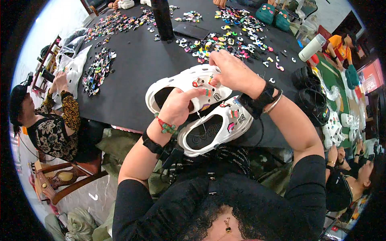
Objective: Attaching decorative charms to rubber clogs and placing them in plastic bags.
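Note:
A white clog (183, 82) with colourful charms on its upper is held above the table's near edge. My left hand (177, 106) grips it, fingers inside the foot opening and thumb pressed beside a green-and-orange charm (207, 92). Over its toe is my right hand (237, 74), fingers bent together near a red charm (214, 82); whatever they pinch is hidden. A thin pale thread (202, 122) hangs from the clog. Just below, a second white clog (241, 125) with similar charms rests tilted at the edge in front of me, its dark insole showing.
Heaps of small charms (237, 40) cover parts of the black table (132, 76). A black post (161, 20) rises beside a dark phone (191, 31). Black clogs (309, 96), white clogs (333, 128) and a pale bottle (311, 47) stand at right. Other people (48, 128) work around the table.

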A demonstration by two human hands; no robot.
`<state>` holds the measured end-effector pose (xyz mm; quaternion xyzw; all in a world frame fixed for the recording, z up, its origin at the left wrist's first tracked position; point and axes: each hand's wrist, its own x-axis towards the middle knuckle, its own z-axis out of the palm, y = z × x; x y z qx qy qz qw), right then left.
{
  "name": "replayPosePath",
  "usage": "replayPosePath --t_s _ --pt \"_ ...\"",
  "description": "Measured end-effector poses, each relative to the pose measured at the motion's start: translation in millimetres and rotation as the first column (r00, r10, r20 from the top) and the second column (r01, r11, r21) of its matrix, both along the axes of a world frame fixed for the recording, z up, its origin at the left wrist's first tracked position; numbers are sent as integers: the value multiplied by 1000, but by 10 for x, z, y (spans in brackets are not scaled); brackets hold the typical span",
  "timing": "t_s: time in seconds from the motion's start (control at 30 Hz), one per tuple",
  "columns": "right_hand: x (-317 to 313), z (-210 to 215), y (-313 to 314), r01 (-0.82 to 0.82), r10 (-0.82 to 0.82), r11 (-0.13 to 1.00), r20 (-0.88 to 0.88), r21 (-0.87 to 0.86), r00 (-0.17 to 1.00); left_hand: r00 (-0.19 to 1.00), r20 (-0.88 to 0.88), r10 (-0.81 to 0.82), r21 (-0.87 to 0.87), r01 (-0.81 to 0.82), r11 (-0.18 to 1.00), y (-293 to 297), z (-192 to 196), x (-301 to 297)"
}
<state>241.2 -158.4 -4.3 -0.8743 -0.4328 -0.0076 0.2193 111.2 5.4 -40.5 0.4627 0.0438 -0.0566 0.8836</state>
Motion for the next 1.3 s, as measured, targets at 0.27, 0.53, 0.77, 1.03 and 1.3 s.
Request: replayPosePath --t_s 0.27,0.53,0.77,1.03,1.3 --pt "-2 10 -12 -28 27 1000 -245 0 969 999 -34 24 16 -23 1000 -29 -24 -25" --pt "6 53 37 -83 69 996 -268 -43 961 1000 -1 4 -7 -4 1000 -24 -84 -64" --pt "-54 5 73 -5 -39 988 -284 -153 958 998 -42 51 -49 -53 997 -77 -139 -95" --pt "30 67 7 -96 57 990 -319 -106 946 998 43 -43 -31 45 999 -51 -99 -170" --pt "-5 5 65 -94 47 984 -293 -149 955 1000 2 -14 -58 14 998 -64 -88 -153"
